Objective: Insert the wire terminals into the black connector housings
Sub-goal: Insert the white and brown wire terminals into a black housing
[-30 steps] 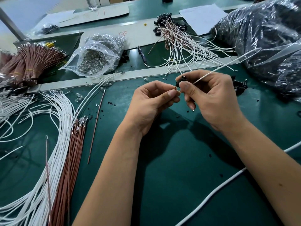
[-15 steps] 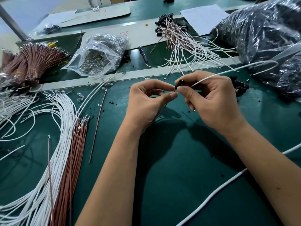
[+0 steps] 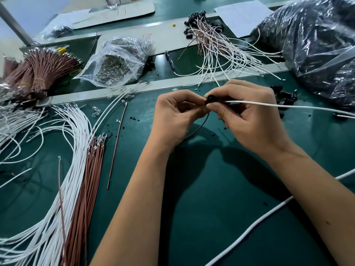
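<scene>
Change: your hands have closed together since half a second ago; the gap between the fingertips is gone, and the white wire (image 3: 288,106) that arced up and away from your right hand now runs nearly straight off to that hand's outer side.
Bag: the dark plastic bag (image 3: 315,48) beyond your right hand is cut off by the frame edge, its contents too blurred to name.
Right hand: your right hand (image 3: 247,114) is curled, thumb and forefinger pinching the black connector housing (image 3: 211,99), wrist angled in toward the left hand.
Left hand: your left hand (image 3: 176,118) is curled too, fingertips pressed up against the housing; it seems to pinch the brown wire (image 3: 197,127), which loops out below between your palms.
Hidden: the terminals are covered by your fingers, so you cannot tell how far either sits in the housing.
Loose housings: a small heap of black housings (image 3: 286,96) lies just past your right knuckles.
</scene>
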